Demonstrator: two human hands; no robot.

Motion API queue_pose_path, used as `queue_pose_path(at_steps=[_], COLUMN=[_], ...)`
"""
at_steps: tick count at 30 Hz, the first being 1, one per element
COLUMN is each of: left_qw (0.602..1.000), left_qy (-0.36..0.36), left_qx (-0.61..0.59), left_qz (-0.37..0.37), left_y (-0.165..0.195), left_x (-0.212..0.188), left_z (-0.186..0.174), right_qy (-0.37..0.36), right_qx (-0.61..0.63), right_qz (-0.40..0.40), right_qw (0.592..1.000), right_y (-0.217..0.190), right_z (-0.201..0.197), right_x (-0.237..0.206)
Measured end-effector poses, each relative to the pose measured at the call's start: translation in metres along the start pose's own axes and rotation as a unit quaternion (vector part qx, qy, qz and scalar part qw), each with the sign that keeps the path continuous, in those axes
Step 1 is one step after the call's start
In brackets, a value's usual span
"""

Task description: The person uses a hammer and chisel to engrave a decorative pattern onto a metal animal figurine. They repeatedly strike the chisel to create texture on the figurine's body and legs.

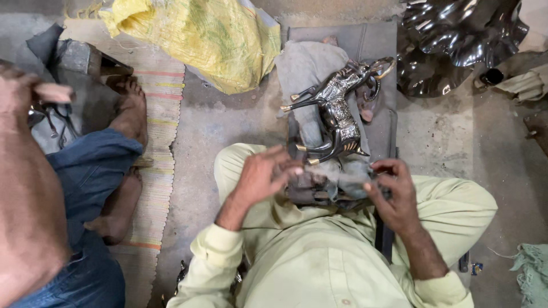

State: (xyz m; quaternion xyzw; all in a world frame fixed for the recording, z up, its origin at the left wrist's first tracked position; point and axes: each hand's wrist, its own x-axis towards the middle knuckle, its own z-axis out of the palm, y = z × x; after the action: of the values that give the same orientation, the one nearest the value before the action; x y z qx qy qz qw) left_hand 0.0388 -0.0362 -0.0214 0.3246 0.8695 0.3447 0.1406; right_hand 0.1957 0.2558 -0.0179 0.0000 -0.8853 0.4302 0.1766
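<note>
Horse figurine (338,111), dark metal, lies on grey cloth (311,65) just beyond both hands, long axis running near-to-far. Left hand (264,174) and right hand (394,191) pinch a cloth strip (337,173) between them.

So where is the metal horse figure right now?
The metal horse figure lies on its side on a grey cloth, middle of the view, just beyond both hands, right of the yellow sack.

Dim, soft overhead light, weak shadows. Glare on metal horse (338,108) just beyond both hands and on dark sheet (456,40) far upper right. Left hand (264,177) motion-blurred; wide-angle stretch at frame edges.
</note>
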Motion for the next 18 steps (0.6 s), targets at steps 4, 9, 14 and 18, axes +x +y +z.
queue_pose_path(at_steps=[4, 9, 14, 18], left_qw=[0.983, 0.907, 0.863, 0.863], left_qy=[0.128, 0.073, -0.006, -0.002], left_qx=[-0.126, -0.387, -0.477, -0.477], left_qz=[-0.023, -0.151, -0.164, -0.165], left_y=[-0.028, -0.028, -0.014, -0.016], left_x=[0.044, 0.093, 0.107, 0.108], left_z=[-0.013, -0.026, -0.039, -0.043], right_qy=[0.027, 0.061, 0.057, 0.034], right_qx=[-0.055, 0.043, 0.047, 0.003], right_qz=[0.142, 0.168, 0.072, 0.096], right_qw=[0.988, 0.983, 0.995, 0.995], right_y=[-0.004, -0.021, -0.027, -0.019], right_z=[0.008, 0.019, 0.003, -0.007], right_x=[0.026, 0.038, 0.040, 0.052])
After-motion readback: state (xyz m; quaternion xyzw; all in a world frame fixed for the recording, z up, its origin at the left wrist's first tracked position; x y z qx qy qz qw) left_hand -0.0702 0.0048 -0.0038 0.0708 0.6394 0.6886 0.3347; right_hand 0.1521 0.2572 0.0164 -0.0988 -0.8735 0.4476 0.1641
